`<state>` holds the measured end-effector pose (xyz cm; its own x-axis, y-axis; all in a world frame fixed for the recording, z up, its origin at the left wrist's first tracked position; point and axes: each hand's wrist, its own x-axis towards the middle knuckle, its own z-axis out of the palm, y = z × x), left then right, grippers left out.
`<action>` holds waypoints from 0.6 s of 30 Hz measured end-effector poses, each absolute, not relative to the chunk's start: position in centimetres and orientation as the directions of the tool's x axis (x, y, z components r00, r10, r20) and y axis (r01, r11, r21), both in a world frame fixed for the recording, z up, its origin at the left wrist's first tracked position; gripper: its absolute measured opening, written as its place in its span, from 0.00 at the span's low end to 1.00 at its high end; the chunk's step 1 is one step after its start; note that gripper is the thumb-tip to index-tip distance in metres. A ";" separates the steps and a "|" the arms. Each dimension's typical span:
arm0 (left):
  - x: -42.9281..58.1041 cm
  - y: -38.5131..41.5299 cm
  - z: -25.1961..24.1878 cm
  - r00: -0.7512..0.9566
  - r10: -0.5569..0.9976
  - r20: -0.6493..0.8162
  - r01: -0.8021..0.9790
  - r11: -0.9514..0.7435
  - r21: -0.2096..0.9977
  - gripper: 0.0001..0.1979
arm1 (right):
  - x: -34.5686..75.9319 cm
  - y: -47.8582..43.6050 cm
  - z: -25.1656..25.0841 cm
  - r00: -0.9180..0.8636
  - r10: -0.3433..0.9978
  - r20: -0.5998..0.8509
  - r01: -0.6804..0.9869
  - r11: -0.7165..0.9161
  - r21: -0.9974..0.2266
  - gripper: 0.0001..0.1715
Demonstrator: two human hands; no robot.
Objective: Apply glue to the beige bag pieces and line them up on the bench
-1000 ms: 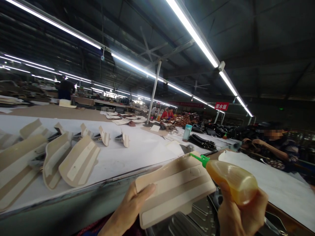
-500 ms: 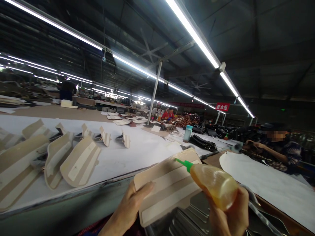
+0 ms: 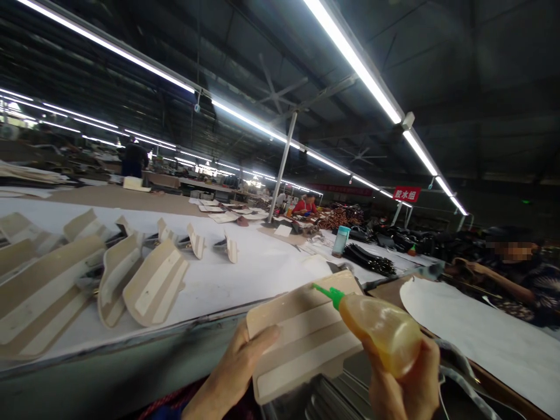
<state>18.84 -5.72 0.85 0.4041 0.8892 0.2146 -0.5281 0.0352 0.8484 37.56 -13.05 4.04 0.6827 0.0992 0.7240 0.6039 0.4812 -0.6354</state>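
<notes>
Worktop (image 3: 262, 277): a big white top; all the places below are told from it.
Beige panel (image 3: 301, 335): up in the air, tilted, just by the near edge of the worktop. It looks light and rather stiff, with a little bend, so the short end or a side rim seems best to hold. A wet face could be slippery.
Bottle (image 3: 380, 329): in front of the worktop, to the right, leaning with its green tip (image 3: 333, 296) over the panel's far part. It looks light, soft and easy to squeeze, so hold it round its fat belly.
Left grip (image 3: 242, 359): in front of the worktop, clamped on the panel's left end, thumb on top.
Right grip (image 3: 402, 370): in front of the worktop, to the right, wrapped round the bottle.
Curved pieces (image 3: 155, 283): on the left part of the worktop, some big, some small; the leftmost are cut off.
Dark ridged pieces (image 3: 330, 396): below the near edge of the worktop, under the panel; partly covered and hard to name.
Hard to see: the left fingers under the panel, the panel's back, and whether the tip touches it.
</notes>
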 end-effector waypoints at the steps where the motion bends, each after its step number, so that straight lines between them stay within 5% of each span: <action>1: 18.9 -5.7 0.9 0.403 0.892 0.206 -0.539 0.049 0.841 0.20 | 37.2 -13.1 3.7 0.644 0.122 0.755 0.616 0.502 -0.607 0.28; 9: 18.9 -5.2 0.5 0.378 0.903 0.204 -0.553 0.044 0.832 0.18 | 34.0 -13.7 2.6 0.631 0.254 0.733 0.537 0.540 -0.648 0.24; 18: 18.4 -5.4 0.6 0.388 0.893 0.230 -0.484 -0.015 0.875 0.21 | 38.3 -11.7 4.2 0.726 0.015 0.687 0.600 0.475 -0.644 0.35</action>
